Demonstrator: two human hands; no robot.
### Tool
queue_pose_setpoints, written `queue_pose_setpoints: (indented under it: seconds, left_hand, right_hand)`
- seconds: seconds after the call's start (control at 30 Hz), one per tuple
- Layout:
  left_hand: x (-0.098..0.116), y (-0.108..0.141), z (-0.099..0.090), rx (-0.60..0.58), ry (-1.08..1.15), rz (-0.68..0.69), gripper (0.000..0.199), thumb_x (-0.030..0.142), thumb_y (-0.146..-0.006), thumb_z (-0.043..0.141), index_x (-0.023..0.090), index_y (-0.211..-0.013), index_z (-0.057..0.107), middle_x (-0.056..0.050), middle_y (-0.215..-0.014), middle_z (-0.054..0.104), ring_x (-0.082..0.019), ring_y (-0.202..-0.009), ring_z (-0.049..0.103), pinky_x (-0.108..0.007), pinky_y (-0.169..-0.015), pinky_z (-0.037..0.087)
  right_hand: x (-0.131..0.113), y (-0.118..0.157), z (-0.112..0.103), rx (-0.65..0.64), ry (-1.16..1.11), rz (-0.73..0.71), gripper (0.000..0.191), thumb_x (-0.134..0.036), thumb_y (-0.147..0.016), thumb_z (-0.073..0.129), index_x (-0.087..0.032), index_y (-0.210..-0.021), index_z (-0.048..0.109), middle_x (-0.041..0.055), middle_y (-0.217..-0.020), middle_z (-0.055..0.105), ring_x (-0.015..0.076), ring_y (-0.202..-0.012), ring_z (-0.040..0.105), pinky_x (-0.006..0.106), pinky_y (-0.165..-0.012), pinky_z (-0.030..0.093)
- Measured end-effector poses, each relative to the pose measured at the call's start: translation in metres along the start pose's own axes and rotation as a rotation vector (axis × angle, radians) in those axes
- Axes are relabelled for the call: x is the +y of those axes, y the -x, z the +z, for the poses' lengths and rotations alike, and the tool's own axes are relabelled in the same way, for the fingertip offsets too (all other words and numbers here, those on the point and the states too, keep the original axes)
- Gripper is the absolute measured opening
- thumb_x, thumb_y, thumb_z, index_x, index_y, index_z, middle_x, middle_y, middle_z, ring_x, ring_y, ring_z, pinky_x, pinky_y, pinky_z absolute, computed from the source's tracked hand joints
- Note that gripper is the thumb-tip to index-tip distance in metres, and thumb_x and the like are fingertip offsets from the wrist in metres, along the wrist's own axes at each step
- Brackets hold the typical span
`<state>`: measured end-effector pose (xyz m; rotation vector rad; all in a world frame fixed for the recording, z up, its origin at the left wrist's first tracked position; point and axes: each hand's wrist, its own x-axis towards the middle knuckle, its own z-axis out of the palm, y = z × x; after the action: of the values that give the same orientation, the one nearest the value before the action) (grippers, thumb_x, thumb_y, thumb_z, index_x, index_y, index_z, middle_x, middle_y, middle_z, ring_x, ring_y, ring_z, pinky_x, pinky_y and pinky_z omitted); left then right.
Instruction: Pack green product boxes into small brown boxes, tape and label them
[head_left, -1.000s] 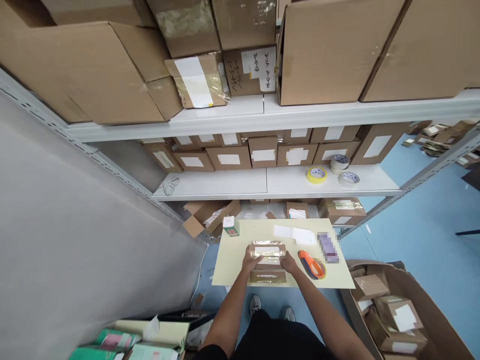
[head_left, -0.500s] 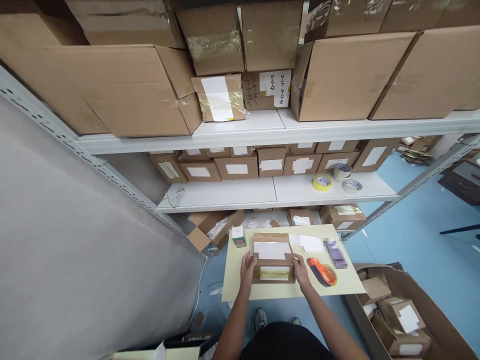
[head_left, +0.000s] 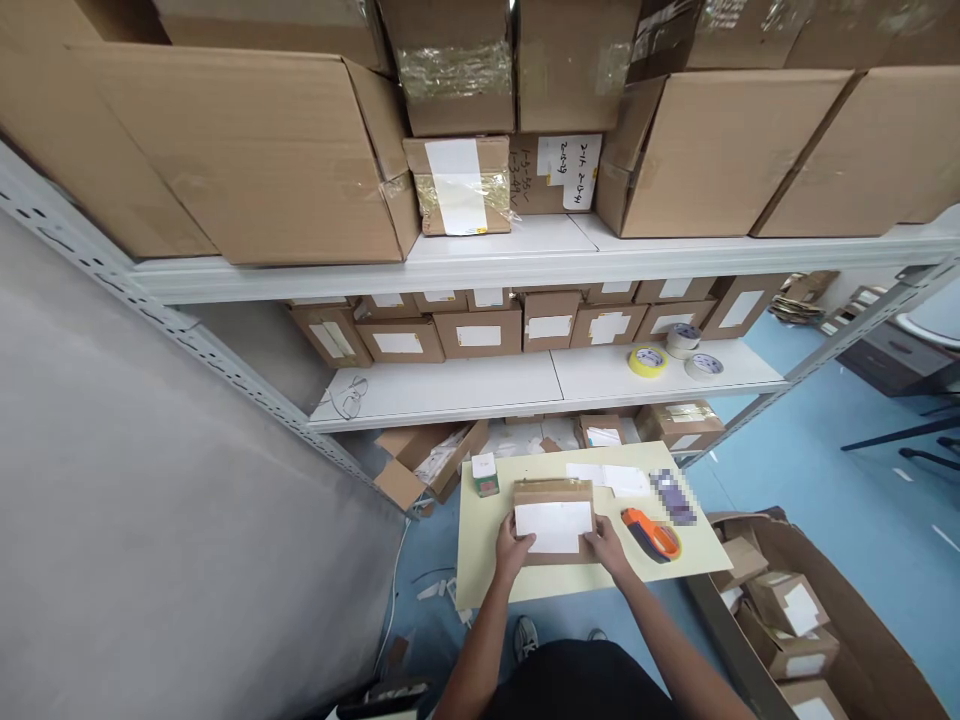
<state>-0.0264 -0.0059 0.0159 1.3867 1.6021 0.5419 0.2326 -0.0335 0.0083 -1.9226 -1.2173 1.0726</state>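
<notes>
A small cardboard box (head_left: 553, 492) rests on the pale yellow tabletop (head_left: 484, 585), held from both sides. Its upper face carries a large white label (head_left: 555, 527), and clear tape runs along the far edge. My left hand (head_left: 513, 546) grips the left side, thumb on the label's corner. On the opposite side, my right hand (head_left: 609, 548) grips the box with its thumb near the label's lower right corner. To the right lies an orange tape dispenser (head_left: 651, 535). White paper sheets (head_left: 626, 480) lie just behind the box.
A small green-and-white box (head_left: 485, 475) stands at the table's back left; a blurred purple item (head_left: 675, 497) lies at the right. Ahead is a shelf (head_left: 442, 390) with tape rolls (head_left: 647, 361) and labelled boxes. A large carton (head_left: 862, 625) of parcels sits at the lower right.
The box has turned in my hands: its front side with the yellowish taped label no longer shows, and the large white label faces me more. Both thumbs now lie over the upper face.
</notes>
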Motion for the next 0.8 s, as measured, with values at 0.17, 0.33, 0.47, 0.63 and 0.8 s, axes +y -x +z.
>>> queue_pose_setpoints:
  seconds: [0.17, 0.33, 0.47, 0.63, 0.8]
  left_hand:
    - [-0.006, 0.014, 0.014, 0.050, -0.100, 0.041, 0.083, 0.023, -0.079, 0.066, 0.028, -0.157, 0.036, -0.012, -0.162, 0.047, -0.030, -0.153, 0.040, -0.045, -0.128, 0.032]
    - [-0.010, 0.027, 0.022, -0.095, -0.010, -0.001, 0.112, 0.028, -0.071, 0.080, 0.022, -0.165, 0.019, -0.015, -0.167, 0.038, -0.034, -0.156, 0.034, -0.042, -0.128, 0.030]
    - [0.009, 0.030, -0.004, -0.008, -0.053, 0.190, 0.111, 0.043, -0.079, 0.078, 0.021, -0.167, 0.014, -0.011, -0.174, 0.023, -0.030, -0.161, 0.021, -0.041, -0.131, 0.024]
    - [0.057, 0.011, -0.011, -0.120, -0.184, 0.364, 0.051, 0.034, -0.104, 0.039, 0.028, -0.152, 0.054, -0.005, -0.152, 0.058, -0.026, -0.148, 0.043, -0.044, -0.127, 0.032]
    - [0.086, -0.008, 0.013, -0.469, -0.423, 0.392, 0.042, 0.026, -0.098, 0.049, 0.026, -0.133, 0.072, -0.010, -0.135, 0.069, -0.032, -0.141, 0.050, -0.053, -0.126, 0.029]
  right_hand:
    - [0.021, 0.003, -0.004, -0.014, -0.003, 0.010, 0.078, -0.027, -0.068, 0.057, -0.026, -0.146, 0.048, 0.0096, -0.143, 0.064, 0.0311, -0.134, 0.060, 0.047, -0.109, 0.051]
    - [0.023, 0.020, -0.012, -0.104, 0.050, 0.045, 0.092, -0.014, -0.057, 0.053, -0.026, -0.148, 0.050, 0.0094, -0.148, 0.061, 0.0291, -0.143, 0.052, 0.048, -0.115, 0.045]
    - [0.000, 0.027, -0.040, -0.091, 0.083, 0.058, 0.090, -0.011, -0.063, 0.049, -0.017, -0.152, 0.049, 0.0166, -0.148, 0.060, 0.0276, -0.138, 0.057, 0.040, -0.109, 0.050]
    - [-0.043, 0.020, -0.052, 0.009, 0.064, -0.147, 0.075, -0.013, -0.080, 0.041, -0.021, -0.154, 0.049, 0.0109, -0.152, 0.058, 0.0230, -0.142, 0.054, 0.040, -0.110, 0.051]
    - [-0.079, 0.006, -0.025, -0.214, 0.218, -0.277, 0.059, -0.011, -0.088, 0.043, -0.020, -0.142, 0.063, 0.0096, -0.147, 0.064, 0.0236, -0.135, 0.060, 0.042, -0.115, 0.048]
